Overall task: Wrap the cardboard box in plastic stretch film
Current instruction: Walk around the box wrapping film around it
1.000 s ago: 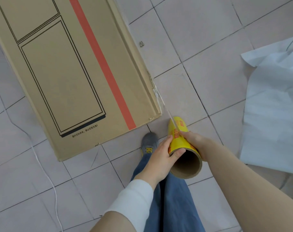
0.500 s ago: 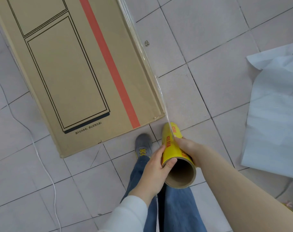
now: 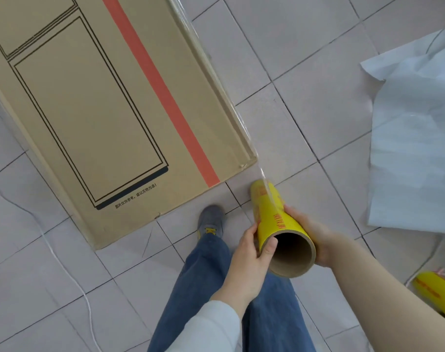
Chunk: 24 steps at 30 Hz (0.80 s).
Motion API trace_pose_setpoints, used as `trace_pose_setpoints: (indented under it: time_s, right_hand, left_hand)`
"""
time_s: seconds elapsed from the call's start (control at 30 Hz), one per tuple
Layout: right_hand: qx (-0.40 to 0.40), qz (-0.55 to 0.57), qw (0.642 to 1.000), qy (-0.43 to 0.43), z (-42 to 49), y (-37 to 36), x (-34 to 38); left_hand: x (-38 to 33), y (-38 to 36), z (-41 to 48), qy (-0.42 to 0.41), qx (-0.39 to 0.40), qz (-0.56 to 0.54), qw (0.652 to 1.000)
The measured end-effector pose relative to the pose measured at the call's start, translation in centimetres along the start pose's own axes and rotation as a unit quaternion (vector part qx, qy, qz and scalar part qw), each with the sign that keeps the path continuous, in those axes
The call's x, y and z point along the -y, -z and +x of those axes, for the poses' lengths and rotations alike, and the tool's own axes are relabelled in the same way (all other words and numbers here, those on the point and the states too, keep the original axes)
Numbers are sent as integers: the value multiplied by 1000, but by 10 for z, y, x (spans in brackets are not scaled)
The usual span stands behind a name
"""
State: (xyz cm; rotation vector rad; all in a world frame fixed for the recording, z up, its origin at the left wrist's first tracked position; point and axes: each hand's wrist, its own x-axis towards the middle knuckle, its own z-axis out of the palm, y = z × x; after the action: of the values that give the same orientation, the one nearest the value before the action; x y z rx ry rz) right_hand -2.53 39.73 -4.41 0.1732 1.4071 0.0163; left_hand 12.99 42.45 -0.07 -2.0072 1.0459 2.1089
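On the grey tiled floor (image 3: 318,59), upper left: large flat brown cardboard box (image 3: 89,110), lying flat, printed with black outlined rectangles and one orange stripe.
Just off the box's near right corner: yellow roll of plastic stretch film (image 3: 272,217) on a brown cardboard core, tilted, open core end towards the camera.
Film: clear strip (image 3: 263,176) stretched from the roll up to that corner, then along the box's right edge.
Left hand (image 3: 251,255): curled round the roll's left side, thumb at the core rim.
Right hand (image 3: 315,235): gripping the roll's right side, a fingertip on the yellow wrap.
Below the hands: blue jeans (image 3: 206,288), grey shoe (image 3: 211,221) with yellow marking, toe near the box.
Far right: crumpled white sheet (image 3: 414,148).
Lower right edge: second yellow roll (image 3: 440,293), partly cut off.
Left: thin white cable (image 3: 63,270) across the tiles.
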Motion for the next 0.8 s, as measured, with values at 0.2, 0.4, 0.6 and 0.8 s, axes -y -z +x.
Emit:
trace_pose_setpoints:
  time_s: [0.2, 0.4, 0.6, 0.8]
  right_hand:
    - [-46, -144, 989, -6, 13, -35, -7]
    - [-42, -104, 994, 0, 14, -53, -11]
    - [-55, 33, 996, 54, 22, -43, -52]
    - [-28, 101, 991, 82, 32, -67, -62]
  left_hand:
    - [17, 47, -15, 8, 85, 110, 990]
    - [11, 60, 10, -60, 116, 215, 968]
    - [36, 60, -2, -115, 41, 150, 981]
    - [65, 32, -39, -33, -31, 82, 996]
